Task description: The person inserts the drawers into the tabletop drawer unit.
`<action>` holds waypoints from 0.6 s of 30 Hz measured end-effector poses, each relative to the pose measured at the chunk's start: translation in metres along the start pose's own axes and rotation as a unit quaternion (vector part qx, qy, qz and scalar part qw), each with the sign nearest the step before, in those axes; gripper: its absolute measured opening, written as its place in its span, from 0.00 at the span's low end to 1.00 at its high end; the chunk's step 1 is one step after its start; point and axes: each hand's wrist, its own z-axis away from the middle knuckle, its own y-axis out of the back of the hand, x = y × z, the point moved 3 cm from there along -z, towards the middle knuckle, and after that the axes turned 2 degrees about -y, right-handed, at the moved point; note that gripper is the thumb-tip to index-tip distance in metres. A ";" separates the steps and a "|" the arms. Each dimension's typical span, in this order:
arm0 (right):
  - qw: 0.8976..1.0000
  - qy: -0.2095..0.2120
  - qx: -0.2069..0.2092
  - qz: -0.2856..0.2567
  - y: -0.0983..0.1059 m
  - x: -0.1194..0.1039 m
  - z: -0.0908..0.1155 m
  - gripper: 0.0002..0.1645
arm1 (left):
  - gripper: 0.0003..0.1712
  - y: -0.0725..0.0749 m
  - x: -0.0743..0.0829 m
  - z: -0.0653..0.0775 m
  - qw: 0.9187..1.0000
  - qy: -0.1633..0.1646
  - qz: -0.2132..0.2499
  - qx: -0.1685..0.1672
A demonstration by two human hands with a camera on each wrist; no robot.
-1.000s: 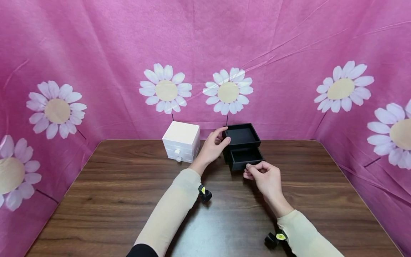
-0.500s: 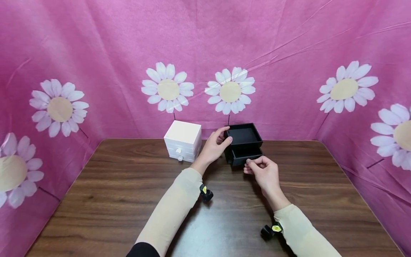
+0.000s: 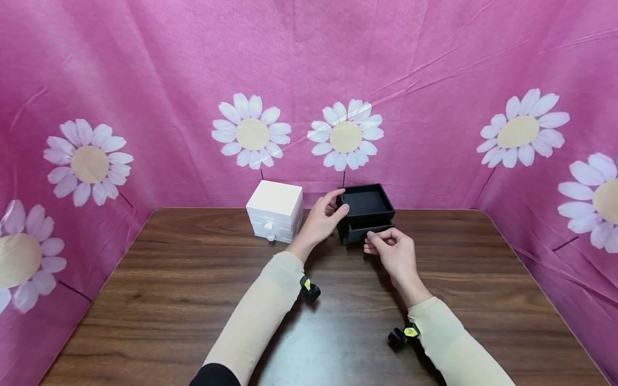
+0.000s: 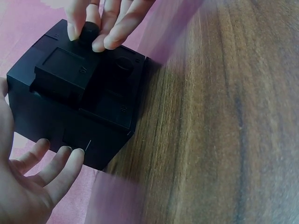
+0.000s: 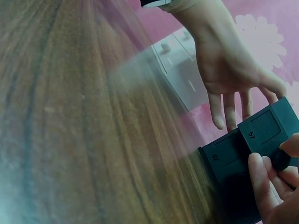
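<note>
A small black drawer box (image 3: 366, 214) with a shallow recess in its top stands at the back of the table. Its upper drawer (image 3: 356, 236) sticks out a little at the front. In the left wrist view, the thumb and fingers of my right hand (image 3: 398, 256) pinch that drawer's round black knob (image 4: 88, 33). A lower drawer with its own knob (image 4: 124, 66) sits flush beneath. My left hand (image 3: 316, 221) rests against the box's left side, fingers extended along the wall and thumb near the top edge.
A white drawer box (image 3: 274, 206) with two knobs stands to the left of the black one. Pink cloth (image 3: 415, 64) printed with daisies hangs behind and beside the brown wooden table (image 3: 183, 300).
The upper drawer has slid back into the black box, from well out to only slightly out. My right hand has moved with its knob; my left hand stays at the box's side.
</note>
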 end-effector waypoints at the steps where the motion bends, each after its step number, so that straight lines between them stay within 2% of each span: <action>1: 1.000 -0.001 0.000 0.003 0.000 0.000 -0.001 0.07 | 0.30 0.000 0.000 0.000 1.000 0.000 -0.001 0.000; 10: 1.000 -0.008 0.002 0.013 -0.004 0.000 -0.008 0.11 | 0.30 0.001 0.001 0.000 1.000 -0.001 -0.002 0.005; 18: 1.000 -0.009 0.013 0.005 -0.007 0.002 -0.013 0.09 | 0.30 0.000 0.001 0.001 1.000 0.006 0.007 0.003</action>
